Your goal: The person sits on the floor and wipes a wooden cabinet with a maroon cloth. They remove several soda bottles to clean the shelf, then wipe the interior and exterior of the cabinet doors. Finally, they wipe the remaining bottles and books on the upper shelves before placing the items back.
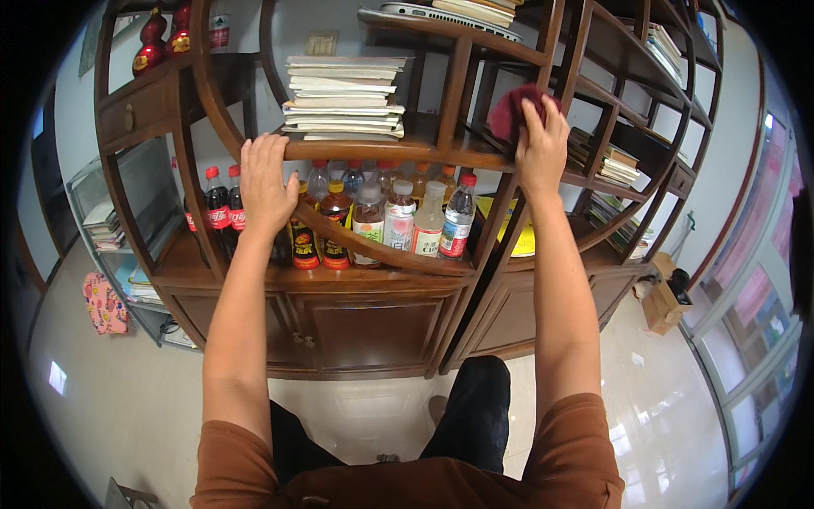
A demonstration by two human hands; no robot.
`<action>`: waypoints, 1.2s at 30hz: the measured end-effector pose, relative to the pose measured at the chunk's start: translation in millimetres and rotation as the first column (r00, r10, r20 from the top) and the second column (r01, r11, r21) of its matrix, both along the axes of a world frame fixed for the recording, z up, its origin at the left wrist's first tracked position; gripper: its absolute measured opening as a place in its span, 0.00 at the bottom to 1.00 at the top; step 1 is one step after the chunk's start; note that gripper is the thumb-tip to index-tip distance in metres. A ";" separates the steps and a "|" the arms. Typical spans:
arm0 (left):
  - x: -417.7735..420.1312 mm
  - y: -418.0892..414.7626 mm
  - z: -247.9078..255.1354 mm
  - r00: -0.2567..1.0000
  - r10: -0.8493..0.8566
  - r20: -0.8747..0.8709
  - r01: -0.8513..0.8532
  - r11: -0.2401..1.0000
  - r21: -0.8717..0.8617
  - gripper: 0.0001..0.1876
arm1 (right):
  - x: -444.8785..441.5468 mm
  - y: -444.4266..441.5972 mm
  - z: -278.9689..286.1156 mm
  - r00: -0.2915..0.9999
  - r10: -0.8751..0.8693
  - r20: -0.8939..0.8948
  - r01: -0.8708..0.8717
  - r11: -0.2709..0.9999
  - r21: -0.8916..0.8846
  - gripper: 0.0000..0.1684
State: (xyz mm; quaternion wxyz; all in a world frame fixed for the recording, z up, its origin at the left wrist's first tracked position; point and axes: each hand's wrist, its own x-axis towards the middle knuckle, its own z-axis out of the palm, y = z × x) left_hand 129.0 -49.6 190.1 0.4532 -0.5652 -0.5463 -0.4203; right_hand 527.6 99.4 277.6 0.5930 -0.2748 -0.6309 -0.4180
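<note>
My right hand (542, 143) holds a dark red cloth (509, 114) against the upright post at the right side of a brown wooden display shelf (381, 151). The cloth is bunched under my fingertips and hangs out to their left. My left hand (267, 184) rests on the curved frame at the left end of the same shelf board, fingers laid over its edge. Between my hands a stack of books (343, 98) lies on the board. Below it stand several drink bottles (400, 213), and cola bottles (217, 203) stand left of my left wrist.
Above, a grey laptop (445, 20) lies under books. Red gourd ornaments (151, 44) stand at upper left. A yellow packet (523, 235) lies behind my right forearm. Cabinet doors (375, 331) are below. A cardboard box (664, 302) sits on the floor at right, near glazed doors (750, 356).
</note>
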 end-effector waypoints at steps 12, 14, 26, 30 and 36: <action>127.0 24.1 11.4 0.941 -0.278 -0.191 0.276 0.960 -0.037 0.39 | -12.7 10.6 -71.4 0.956 0.194 -0.221 -0.234 0.957 -0.170 0.31; 161.1 44.1 13.1 0.910 -0.348 -0.226 0.332 0.937 -0.106 0.40 | -8.8 9.7 -103.6 0.930 0.247 -0.274 -0.307 0.930 -0.204 0.31; 195.8 87.4 -2.2 0.952 -0.197 -0.234 0.201 0.980 -0.007 0.40 | 3.3 -25.2 -299.5 0.960 0.131 -0.247 -0.257 0.757 -0.600 0.39; 194.3 92.2 -3.4 0.956 -0.171 -0.237 0.174 0.985 -0.008 0.41 | 1.7 -34.5 -325.8 0.920 0.143 -0.365 -0.356 0.694 -0.626 0.35; 196.8 93.2 -2.3 0.962 -0.189 -0.196 0.189 0.982 -0.015 0.39 | 17.9 -41.3 -281.9 0.843 0.254 -0.475 -0.470 0.776 -0.420 0.30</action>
